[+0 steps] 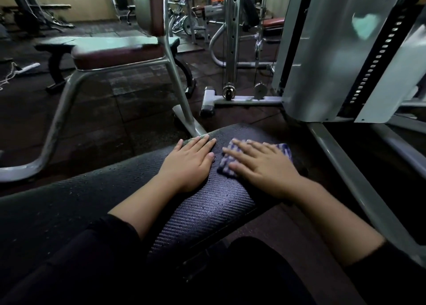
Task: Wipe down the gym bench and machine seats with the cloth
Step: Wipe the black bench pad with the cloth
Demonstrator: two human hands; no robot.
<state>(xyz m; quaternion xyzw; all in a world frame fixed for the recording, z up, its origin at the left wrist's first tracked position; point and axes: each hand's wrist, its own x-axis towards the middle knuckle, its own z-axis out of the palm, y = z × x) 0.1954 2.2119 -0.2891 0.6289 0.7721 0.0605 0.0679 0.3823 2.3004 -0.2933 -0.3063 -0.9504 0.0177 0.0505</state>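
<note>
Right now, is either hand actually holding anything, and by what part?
Neither grips anything. The right hand presses flat on the checked cloth, covering its middle; the left hand rests flat on the bench pad.

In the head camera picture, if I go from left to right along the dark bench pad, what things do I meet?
Bare bench pad with small droplets → left hand flat on the pad → checked cloth → right hand pressing flat on the cloth.

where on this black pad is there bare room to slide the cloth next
The far end of the black pad is crowded: the left hand lies flat there, and the right hand presses the checked cloth beside it. Free patches: the near strip between the two forearms, and the long stretch left of the left forearm.
</note>
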